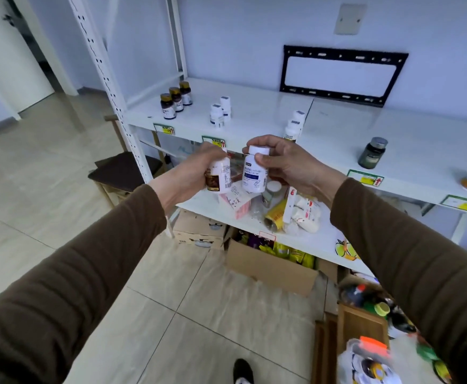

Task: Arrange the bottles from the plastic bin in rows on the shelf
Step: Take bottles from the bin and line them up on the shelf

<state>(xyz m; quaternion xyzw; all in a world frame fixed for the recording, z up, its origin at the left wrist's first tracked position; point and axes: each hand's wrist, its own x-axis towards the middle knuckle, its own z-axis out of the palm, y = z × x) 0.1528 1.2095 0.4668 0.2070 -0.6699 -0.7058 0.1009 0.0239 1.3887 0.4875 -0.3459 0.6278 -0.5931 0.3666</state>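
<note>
I hold both bottles upright just short of the shelf's (254, 112) front edge, right fingers (262, 159) pinching the blue-label white bottle (254, 173) by its cap, nearer the matching white bottles (219, 112), left hand (199, 167) wrapped round the brown-label bottle (219, 176).

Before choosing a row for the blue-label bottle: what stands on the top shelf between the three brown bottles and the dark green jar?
In the head view, two pairs of white bottles stand between the brown bottles and the dark green jar; the shelf is otherwise bare.
</note>
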